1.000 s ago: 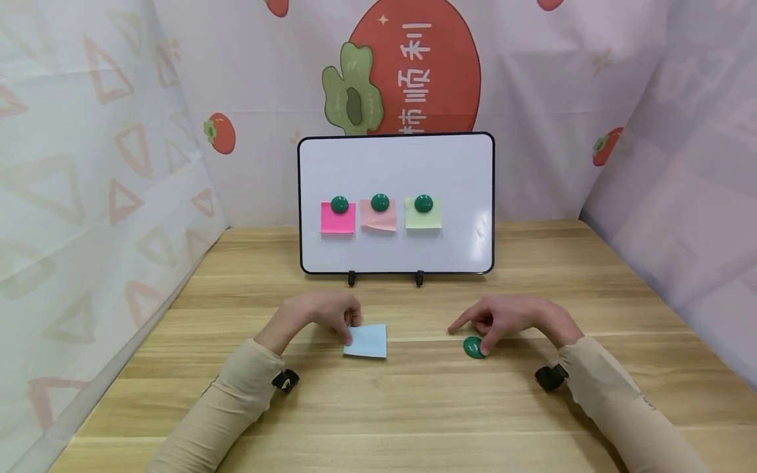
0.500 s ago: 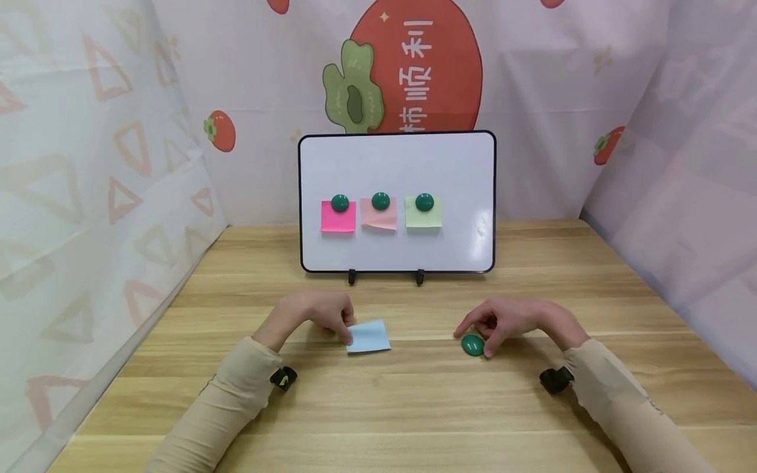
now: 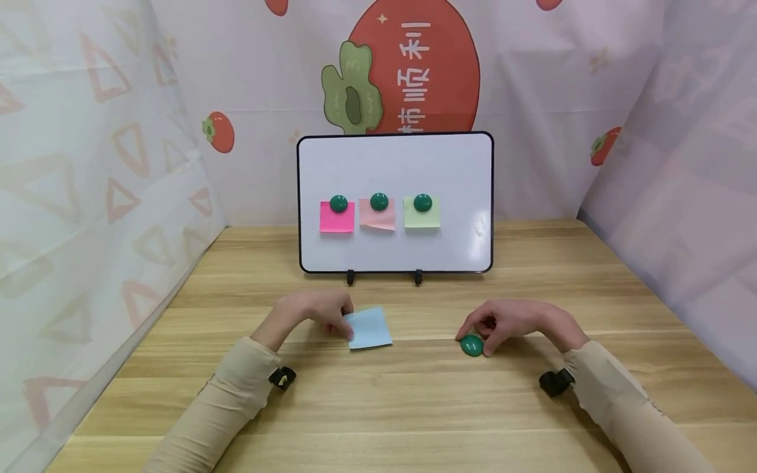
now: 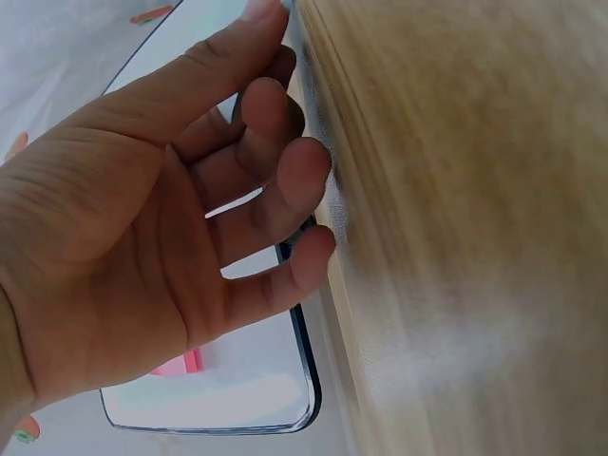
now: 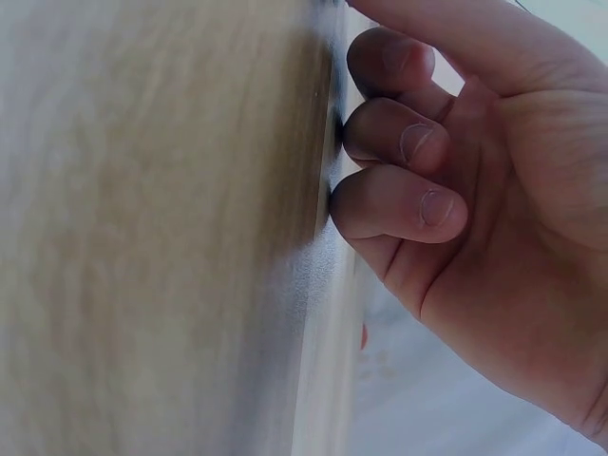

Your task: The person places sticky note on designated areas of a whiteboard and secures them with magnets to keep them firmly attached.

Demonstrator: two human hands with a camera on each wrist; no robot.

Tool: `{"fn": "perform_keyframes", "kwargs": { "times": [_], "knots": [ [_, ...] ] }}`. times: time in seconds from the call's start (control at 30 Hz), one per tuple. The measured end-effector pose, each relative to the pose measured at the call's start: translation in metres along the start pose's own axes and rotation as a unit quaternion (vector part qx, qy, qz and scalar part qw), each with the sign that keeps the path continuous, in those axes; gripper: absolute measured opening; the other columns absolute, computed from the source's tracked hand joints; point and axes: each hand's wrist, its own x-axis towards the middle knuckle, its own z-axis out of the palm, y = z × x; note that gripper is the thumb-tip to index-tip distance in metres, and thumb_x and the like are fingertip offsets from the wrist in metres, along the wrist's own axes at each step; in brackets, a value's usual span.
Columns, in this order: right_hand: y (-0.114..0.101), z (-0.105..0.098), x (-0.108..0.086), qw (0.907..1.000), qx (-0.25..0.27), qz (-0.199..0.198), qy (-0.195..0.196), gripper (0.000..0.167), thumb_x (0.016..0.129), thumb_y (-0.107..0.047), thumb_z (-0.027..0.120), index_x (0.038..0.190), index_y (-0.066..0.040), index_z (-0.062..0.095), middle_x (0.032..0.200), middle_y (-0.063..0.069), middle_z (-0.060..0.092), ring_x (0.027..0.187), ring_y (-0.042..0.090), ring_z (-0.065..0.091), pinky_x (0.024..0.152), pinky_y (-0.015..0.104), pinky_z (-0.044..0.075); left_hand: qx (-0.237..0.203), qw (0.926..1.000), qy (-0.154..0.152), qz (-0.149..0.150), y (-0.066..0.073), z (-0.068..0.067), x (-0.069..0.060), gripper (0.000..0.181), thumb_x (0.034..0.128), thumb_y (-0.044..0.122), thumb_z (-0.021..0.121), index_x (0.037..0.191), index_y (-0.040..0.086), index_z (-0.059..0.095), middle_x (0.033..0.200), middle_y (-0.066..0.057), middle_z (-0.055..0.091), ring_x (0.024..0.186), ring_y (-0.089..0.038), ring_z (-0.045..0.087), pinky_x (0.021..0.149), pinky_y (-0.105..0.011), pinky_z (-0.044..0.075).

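Observation:
My left hand (image 3: 316, 311) pinches the left edge of a light blue sticky note (image 3: 370, 328), thumb on top, just above the wooden table. In the left wrist view the same hand (image 4: 142, 228) shows its palm and curled fingers; the note is out of sight there. To the right, my right hand (image 3: 508, 322) holds a round green magnet (image 3: 472, 345) between thumb and index finger, low at the tabletop. The right wrist view has the other fingers (image 5: 399, 204) curled inward, knuckles by the table, with the magnet not visible.
A whiteboard (image 3: 461, 164) stands behind on small black feet (image 3: 418, 277). It bears a hot pink note (image 3: 337, 222), a pale pink note (image 3: 376, 219) and a pale green note (image 3: 422, 219), each under a green magnet. Printed cloth (image 3: 532, 85) surrounds the wooden table (image 3: 378, 407).
The blue note has turned, its far edge rising slightly. My right index finger has come in from the left to the magnet, which my thumb touched before.

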Motion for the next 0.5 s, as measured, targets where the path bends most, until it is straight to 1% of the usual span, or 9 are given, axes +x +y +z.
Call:
{"fn": "perform_keyframes", "kwargs": {
  "times": [0.13,0.2,0.27,0.43,0.5],
  "knots": [
    [0.0017,0.0001,0.0005,1.0,-0.002,-0.003,0.003,0.04,0.083,-0.02,0.08,0.121,-0.029,0.07,0.082,-0.006,0.052,0.075,0.007,0.047,0.072,0.021,0.042,0.016,0.9995,0.025,0.015,-0.0007,-0.002,0.0025,0.031,0.0849,0.032,0.079,0.066,0.012,0.064,0.057,0.004,0.054,0.055,-0.007,0.046,0.056,-0.022,0.036],
    [0.0023,0.0001,0.0009,1.0,-0.002,-0.003,0.004,0.04,0.083,-0.02,0.08,0.121,-0.029,0.07,0.082,-0.006,0.053,0.076,0.007,0.047,0.073,0.021,0.042,0.019,0.9991,0.032,0.022,-0.0005,-0.0027,0.0031,0.031,0.0866,0.034,0.076,0.067,0.013,0.064,0.058,0.004,0.054,0.055,-0.007,0.045,0.057,-0.023,0.035],
    [0.0025,0.0,0.0009,1.0,-0.003,-0.002,0.005,0.039,0.083,-0.02,0.079,0.12,-0.03,0.07,0.083,-0.005,0.053,0.076,0.007,0.047,0.073,0.021,0.042,0.021,0.9987,0.035,0.032,-0.0001,-0.0034,0.0032,0.03,0.0889,0.033,0.074,0.07,0.013,0.064,0.059,0.004,0.054,0.056,-0.007,0.045,0.057,-0.022,0.036],
    [0.0027,-0.0002,0.0014,0.9999,-0.008,0.006,0.008,0.037,0.085,-0.021,0.078,0.119,-0.031,0.069,0.084,-0.006,0.054,0.077,0.008,0.048,0.073,0.022,0.041,0.02,0.9973,0.032,0.062,-0.0005,-0.0036,0.0033,0.031,0.098,0.029,0.063,0.074,0.01,0.062,0.063,0.003,0.054,0.058,-0.008,0.044,0.059,-0.023,0.036],
    [0.0023,-0.0001,0.0016,0.9999,-0.01,0.009,0.01,0.036,0.085,-0.021,0.078,0.118,-0.031,0.069,0.083,-0.007,0.053,0.076,0.008,0.048,0.072,0.022,0.041,0.02,0.9969,0.033,0.069,-0.0007,-0.0035,0.0036,0.031,0.1005,0.028,0.059,0.075,0.01,0.061,0.064,0.003,0.054,0.058,-0.008,0.043,0.06,-0.023,0.035]
  ]
}}
